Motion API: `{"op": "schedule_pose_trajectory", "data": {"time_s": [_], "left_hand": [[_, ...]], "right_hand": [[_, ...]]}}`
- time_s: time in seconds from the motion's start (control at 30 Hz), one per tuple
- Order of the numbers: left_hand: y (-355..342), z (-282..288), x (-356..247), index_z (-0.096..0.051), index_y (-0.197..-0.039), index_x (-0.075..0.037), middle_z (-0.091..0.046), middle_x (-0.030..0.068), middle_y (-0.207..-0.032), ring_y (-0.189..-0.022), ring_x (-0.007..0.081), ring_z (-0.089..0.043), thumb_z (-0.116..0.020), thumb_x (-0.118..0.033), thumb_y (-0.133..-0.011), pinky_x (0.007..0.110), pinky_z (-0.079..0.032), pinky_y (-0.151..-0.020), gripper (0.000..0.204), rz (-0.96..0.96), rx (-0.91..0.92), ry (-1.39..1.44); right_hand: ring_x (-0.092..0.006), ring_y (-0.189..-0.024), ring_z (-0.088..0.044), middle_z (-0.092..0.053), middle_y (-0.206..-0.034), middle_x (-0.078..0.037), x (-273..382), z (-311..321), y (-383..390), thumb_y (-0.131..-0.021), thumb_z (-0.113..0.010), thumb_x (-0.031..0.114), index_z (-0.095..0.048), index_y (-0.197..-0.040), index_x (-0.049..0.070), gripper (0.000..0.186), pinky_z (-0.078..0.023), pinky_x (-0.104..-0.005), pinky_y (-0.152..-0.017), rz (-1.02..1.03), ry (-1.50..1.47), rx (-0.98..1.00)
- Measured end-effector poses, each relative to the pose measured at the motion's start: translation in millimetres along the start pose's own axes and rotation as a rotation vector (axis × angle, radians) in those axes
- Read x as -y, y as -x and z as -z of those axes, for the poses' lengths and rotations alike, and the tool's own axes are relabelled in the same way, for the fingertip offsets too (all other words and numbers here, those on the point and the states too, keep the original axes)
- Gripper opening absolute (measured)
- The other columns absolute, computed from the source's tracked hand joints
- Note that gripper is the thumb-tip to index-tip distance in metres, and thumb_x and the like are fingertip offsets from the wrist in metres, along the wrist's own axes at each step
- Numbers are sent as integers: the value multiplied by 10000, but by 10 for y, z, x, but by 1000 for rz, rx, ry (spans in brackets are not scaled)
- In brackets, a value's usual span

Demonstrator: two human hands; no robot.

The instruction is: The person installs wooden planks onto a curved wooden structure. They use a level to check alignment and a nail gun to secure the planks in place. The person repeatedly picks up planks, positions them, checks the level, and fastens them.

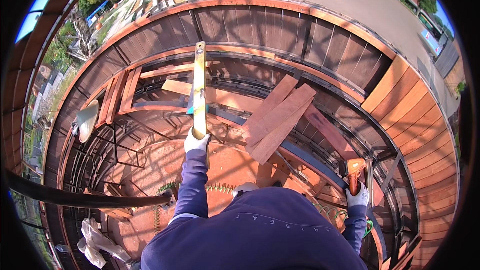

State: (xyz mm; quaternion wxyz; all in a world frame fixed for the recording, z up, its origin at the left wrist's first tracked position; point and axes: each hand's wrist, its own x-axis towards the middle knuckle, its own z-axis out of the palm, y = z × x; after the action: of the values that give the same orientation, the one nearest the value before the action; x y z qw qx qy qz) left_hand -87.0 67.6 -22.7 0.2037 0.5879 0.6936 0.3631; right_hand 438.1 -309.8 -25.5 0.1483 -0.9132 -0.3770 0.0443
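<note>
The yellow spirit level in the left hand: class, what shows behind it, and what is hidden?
Wooden boards show on either side of the spirit level, and a teal item peeks out at its left edge. Whatever lies directly behind the level is covered.

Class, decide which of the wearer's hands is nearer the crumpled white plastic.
Left. The left hand is ahead and right of the plastic; the right hand is much farther right.
</note>
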Motion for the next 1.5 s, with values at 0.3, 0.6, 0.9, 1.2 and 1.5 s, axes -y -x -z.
{"op": "schedule_pose_trajectory", "data": {"time_s": [0.3,0.6,0.9,1.2,1.5], "left_hand": [[-907,411,200,-640,-1113,-32,-708,118,-987,-892,245,-679,-855,-225,-657,342,-522,-824,539,-38,-77,-65],[-1941,598,669,-654,-1171,-120,-716,99,-1044,-962,262,-686,-867,-312,-650,345,-526,-862,595,38,-52,-204],[-2422,676,1207,-618,-1228,-152,-596,114,-1203,-1130,320,-563,-866,-381,-611,455,-476,-960,703,37,-72,-524],[-2322,671,1178,-512,-1346,-139,-563,144,-1251,-1131,351,-559,-816,-376,-697,484,-482,-936,754,-31,-148,-602],[-1389,125,-184,-497,-1343,0,-576,189,-1251,-1144,319,-568,-733,-137,-805,395,-440,-1001,603,-508,120,247]], "right_hand": [[-377,-1097,-578,-624,-1158,-214,5,-15,-90,-669,-797,306,-551,-1249,15,694,-457,-454,-967,-56,66,75],[-357,-1213,-518,-582,-1289,-159,648,-36,-168,-747,-686,375,-493,-1344,75,695,-361,-479,-1051,-500,346,106],[-342,-1180,-549,-611,-1257,-166,843,-90,-180,-768,-663,347,-525,-1326,95,628,-350,-471,-1058,-601,351,-5],[-358,-1136,-576,-638,-1186,-168,777,-148,-160,-760,-658,320,-551,-1258,104,553,-420,-456,-994,-576,384,-63],[-356,-1200,-528,-614,-1219,-172,900,12,-145,-752,-658,376,-534,-1292,95,621,-325,-490,-1060,-532,376,41]]}}
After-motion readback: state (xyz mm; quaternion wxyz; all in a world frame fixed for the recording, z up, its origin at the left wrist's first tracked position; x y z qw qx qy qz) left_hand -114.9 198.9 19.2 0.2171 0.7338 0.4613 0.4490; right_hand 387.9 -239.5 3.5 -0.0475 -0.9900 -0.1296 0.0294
